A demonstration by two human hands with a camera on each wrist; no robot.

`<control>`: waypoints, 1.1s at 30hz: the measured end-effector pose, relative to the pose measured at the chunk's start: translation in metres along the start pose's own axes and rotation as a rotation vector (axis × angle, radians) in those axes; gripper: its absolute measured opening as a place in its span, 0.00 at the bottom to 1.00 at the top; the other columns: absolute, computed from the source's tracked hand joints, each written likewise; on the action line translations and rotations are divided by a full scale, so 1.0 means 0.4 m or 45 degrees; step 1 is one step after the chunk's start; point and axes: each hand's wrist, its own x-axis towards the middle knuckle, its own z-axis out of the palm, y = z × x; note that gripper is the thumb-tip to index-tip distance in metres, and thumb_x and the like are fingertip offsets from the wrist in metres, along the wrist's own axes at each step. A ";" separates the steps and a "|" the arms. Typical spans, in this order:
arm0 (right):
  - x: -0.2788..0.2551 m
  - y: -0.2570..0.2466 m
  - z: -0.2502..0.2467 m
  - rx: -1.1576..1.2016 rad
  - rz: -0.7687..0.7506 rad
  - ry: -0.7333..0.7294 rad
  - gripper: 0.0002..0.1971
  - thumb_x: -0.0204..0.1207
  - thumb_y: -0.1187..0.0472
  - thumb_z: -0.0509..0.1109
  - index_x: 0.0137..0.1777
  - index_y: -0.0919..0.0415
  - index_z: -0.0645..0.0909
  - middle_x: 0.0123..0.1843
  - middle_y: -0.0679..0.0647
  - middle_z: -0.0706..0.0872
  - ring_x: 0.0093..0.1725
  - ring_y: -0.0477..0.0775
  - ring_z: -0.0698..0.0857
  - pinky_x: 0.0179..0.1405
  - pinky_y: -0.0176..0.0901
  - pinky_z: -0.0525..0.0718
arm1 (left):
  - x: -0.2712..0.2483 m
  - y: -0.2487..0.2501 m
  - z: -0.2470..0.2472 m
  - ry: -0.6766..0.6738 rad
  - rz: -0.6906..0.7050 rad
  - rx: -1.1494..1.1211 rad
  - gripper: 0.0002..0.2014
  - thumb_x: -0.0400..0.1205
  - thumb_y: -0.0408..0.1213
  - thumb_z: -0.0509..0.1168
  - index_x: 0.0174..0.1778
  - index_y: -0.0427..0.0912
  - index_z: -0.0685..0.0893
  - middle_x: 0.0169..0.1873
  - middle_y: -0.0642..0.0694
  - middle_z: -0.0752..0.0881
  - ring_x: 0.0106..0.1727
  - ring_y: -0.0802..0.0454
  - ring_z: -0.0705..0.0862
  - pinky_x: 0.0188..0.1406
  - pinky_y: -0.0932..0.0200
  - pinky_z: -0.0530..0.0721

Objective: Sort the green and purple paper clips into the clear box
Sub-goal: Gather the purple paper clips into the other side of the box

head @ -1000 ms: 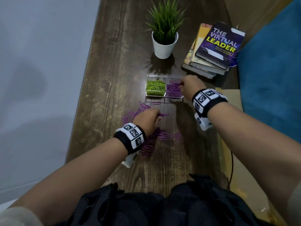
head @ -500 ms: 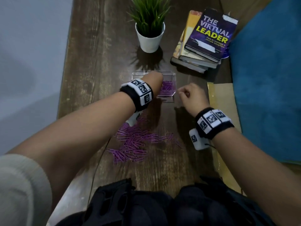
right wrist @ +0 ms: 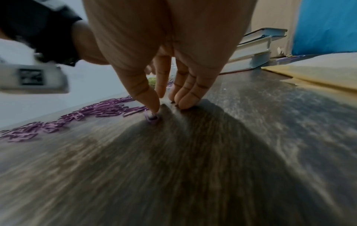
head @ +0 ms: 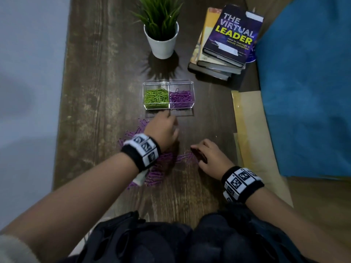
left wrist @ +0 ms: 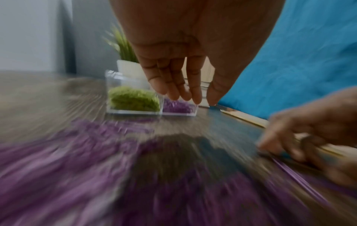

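Observation:
The clear box stands mid-table, with green clips in its left half and purple clips in its right half. Loose purple clips lie scattered nearer to me. My left hand hovers just in front of the box; the left wrist view shows it with straight fingers, holding nothing. My right hand is down at the right edge of the pile. In the right wrist view its thumb presses a purple clip onto the table, and the other fingertips touch the wood.
A potted plant stands behind the box. A stack of books lies at the back right. Yellow envelopes line the table's right edge, with blue fabric beyond. Bare wood lies to the left.
My left hand has drawn back from the purple compartment to just in front of the box. My right hand has dropped toward me onto the loose clips.

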 end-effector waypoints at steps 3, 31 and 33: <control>0.004 -0.013 -0.001 -0.102 -0.083 -0.073 0.29 0.76 0.62 0.69 0.78 0.50 0.69 0.68 0.47 0.68 0.68 0.47 0.67 0.70 0.41 0.70 | -0.114 -0.022 0.053 -0.138 -0.135 0.000 0.23 0.75 0.53 0.69 0.60 0.42 0.79 0.56 0.44 0.77 0.60 0.46 0.76 0.58 0.51 0.80; 0.021 -0.090 0.116 -0.283 0.015 0.171 0.12 0.84 0.57 0.59 0.58 0.63 0.78 0.57 0.56 0.76 0.60 0.54 0.74 0.60 0.46 0.73 | -0.204 0.015 0.126 -0.336 -0.165 0.184 0.15 0.84 0.34 0.57 0.65 0.34 0.70 0.63 0.37 0.72 0.66 0.39 0.72 0.66 0.45 0.75; 0.030 -0.081 0.105 -0.280 0.031 0.150 0.12 0.85 0.59 0.56 0.59 0.64 0.78 0.58 0.58 0.77 0.60 0.57 0.75 0.60 0.48 0.73 | -0.203 0.015 0.118 -0.364 -0.163 0.198 0.16 0.82 0.28 0.56 0.66 0.32 0.69 0.64 0.36 0.71 0.67 0.38 0.71 0.67 0.46 0.74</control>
